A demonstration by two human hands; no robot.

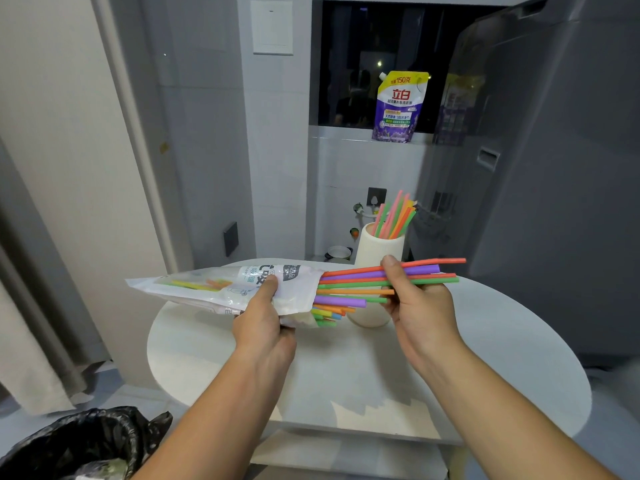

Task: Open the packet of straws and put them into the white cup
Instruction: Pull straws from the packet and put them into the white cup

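A person's two bare arms reach forward over a round white table. The left hand grips a white plastic packet near its open right end, thumb on top and fingers curled underneath, holding it roughly level above the table. Coloured straws in purple, orange, green, yellow and blue stick out of the packet's mouth. The right hand pinches a small bunch of orange, purple and green straws, thumb over them and fingers beneath; their left ends are at the packet's mouth, and whether they remain inside cannot be told. Behind the hands, on the table's far side, a white cup stands upright with pink, orange, green and yellow straws leaning in it. On a ledge against a dark window stands a purple and yellow pouch. A bin lined with a black bag sits at the lower left, and a grey appliance fills the right side.
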